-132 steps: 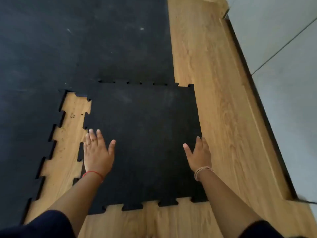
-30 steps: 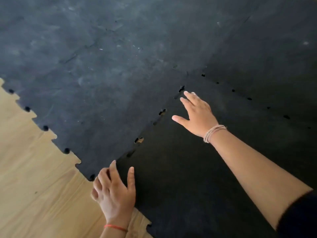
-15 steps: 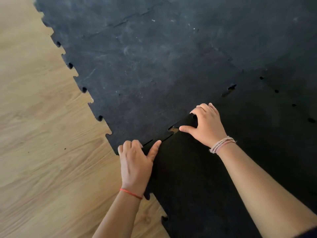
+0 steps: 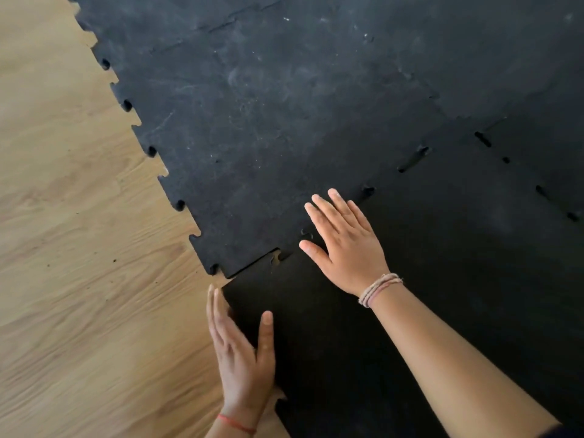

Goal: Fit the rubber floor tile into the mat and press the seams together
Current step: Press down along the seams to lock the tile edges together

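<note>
Rubber floor tile, darker and cleaner than its neighbours, lying flat on the wooden floor at the lower right, its upper-left edge meeting the scuffed, grey-dusted mat along a diagonal seam of interlocking tabs. The seam is not closed along its whole length: small dark gaps show at several tabs, and near the tile's left corner a notch leaves a sliver of floor visible between tile and mat. A second seam with similar dark gaps runs along the tile's upper-right edge. Right hand flat, palm down, on the tile beside the seam, fingers apart and extended so that the fingertips reach onto the mat, thumb pointing toward the open notch; it clamps nothing. A bracelet of pale cords circles the right wrist. Left hand set on edge at the tile's lower-left border, the four fingers together against the tile's side on the floor, the thumb apart from them and lying on the tile's top surface. A red thread circles the left wrist. The mat's free left edge shows a row of jigsaw tabs against the bare floor.
</note>
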